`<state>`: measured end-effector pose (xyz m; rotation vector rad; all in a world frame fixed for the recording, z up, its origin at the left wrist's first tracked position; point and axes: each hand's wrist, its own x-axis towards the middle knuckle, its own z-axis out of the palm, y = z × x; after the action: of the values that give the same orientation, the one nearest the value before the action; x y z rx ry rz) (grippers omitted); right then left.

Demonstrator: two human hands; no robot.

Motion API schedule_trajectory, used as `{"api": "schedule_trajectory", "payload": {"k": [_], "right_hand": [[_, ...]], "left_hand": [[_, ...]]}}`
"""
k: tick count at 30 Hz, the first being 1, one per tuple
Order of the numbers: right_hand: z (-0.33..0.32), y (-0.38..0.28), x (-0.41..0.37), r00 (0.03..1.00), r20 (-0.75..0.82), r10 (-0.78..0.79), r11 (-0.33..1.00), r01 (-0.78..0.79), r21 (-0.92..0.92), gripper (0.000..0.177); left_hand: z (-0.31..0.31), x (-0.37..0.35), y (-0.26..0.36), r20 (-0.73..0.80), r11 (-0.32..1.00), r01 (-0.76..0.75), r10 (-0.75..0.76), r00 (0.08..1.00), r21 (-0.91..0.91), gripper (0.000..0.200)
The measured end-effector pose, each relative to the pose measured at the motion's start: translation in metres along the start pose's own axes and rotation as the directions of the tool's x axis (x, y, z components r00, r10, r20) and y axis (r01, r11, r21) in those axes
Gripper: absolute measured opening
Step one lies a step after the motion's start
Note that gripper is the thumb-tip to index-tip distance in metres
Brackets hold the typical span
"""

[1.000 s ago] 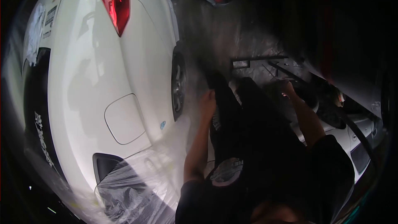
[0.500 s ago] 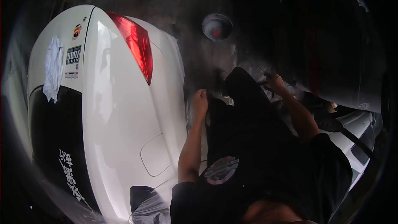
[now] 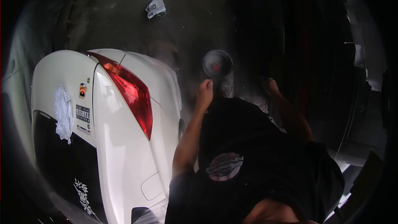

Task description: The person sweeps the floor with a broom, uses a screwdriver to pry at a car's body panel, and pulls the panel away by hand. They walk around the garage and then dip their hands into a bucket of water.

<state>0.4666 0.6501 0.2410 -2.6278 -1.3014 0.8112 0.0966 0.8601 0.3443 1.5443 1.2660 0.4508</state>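
My left hand [image 3: 205, 93] is closed, with its fingers curled in front of my body, between the white car [image 3: 124, 157] and a round bucket [image 3: 217, 64]. Whatever is in it, if anything, does not show. To the right, my right hand [image 3: 271, 86] is also curled, in deep shadow; the thing it holds is too dark to make out. The bucket stands on the floor just beyond my left hand, with something red inside. On the car's corner is a red tail light [image 3: 132, 93].
A white cloth [image 3: 64, 114] lies on the car's rear, beside stickers [image 3: 83, 113] and the dark window [image 3: 66, 157]. Crumpled paper [image 3: 156, 7] is on the dark floor ahead. Large dark shapes fill the right side, with white sheeting [image 3: 360, 60] at its edge.
The view has tilted forward, so the car, bucket and paper appear lower. My legs are mostly out of sight. The dark tool near my right hand is no longer distinct.
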Motion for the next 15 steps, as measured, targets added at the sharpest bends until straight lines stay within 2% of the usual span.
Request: {"api": "schedule_trajectory", "payload": {"k": [1,3,5,6,7,8,9,10,11,13,15], "right_hand": [[-0.029,-0.053,0.022,0.993,-0.117,-0.031,0.998,0.037,0.049,0.035],[-0.082,-0.124,0.068,0.999,0.024,-0.035,0.94,0.025,0.34,0.043],[-0.109,-0.18,0.11,0.99,0.012,-0.139,0.831,0.11,0.544,0.045],[-0.125,-0.213,0.128,0.99,0.009,-0.141,0.835,0.114,0.539,0.045],[-0.14,-0.248,0.146,0.986,-0.042,-0.163,0.837,0.161,0.523,0.044],[-0.147,-0.27,0.164,0.979,-0.086,-0.185,0.839,0.203,0.505,0.043],[-0.147,-0.281,0.191,0.98,-0.076,-0.185,0.843,0.197,0.5,0.043],[-0.148,-0.293,0.225,0.959,-0.053,-0.278,0.789,0.259,0.557,0.04],[-0.149,-0.305,0.257,0.929,-0.035,-0.368,0.728,0.311,0.611,0.037],[-0.168,-0.343,0.302,0.947,0.027,-0.32,0.799,0.254,0.546,0.036],[-0.179,-0.371,0.357,0.959,0.038,-0.279,0.864,0.234,0.447,0.032]], "left_hand": [[0.0,0.018,0.007,-0.011,1.0,-0.007,0.007,1.0,0.003,0.028],[0.003,0.056,0.013,-0.009,0.997,-0.06,0.06,0.998,-0.047,0.027],[0.004,0.104,0.002,-0.028,0.995,-0.065,0.063,0.998,-0.08,0.026],[0.0,0.128,-0.002,-0.05,0.992,-0.06,0.055,0.997,-0.11,0.025],[-0.022,0.144,0.03,0.01,0.978,0.072,-0.071,0.997,-0.196,0.025],[-0.03,0.172,0.028,0.079,0.911,0.193,-0.176,0.981,-0.364,0.029],[-0.043,0.198,0.029,0.17,0.756,0.27,-0.209,0.963,-0.597,0.036],[-0.06,0.226,0.035,0.265,0.534,0.339,-0.213,0.94,-0.774,0.043],[-0.077,0.254,0.041,0.27,0.522,0.346,-0.218,0.938,-0.78,0.043],[-0.111,0.31,0.046,0.32,0.033,0.319,0.063,0.945,-0.947,0.057],[-0.142,0.375,0.044,0.301,-0.036,0.304,0.071,0.951,-0.952,0.06]]}}
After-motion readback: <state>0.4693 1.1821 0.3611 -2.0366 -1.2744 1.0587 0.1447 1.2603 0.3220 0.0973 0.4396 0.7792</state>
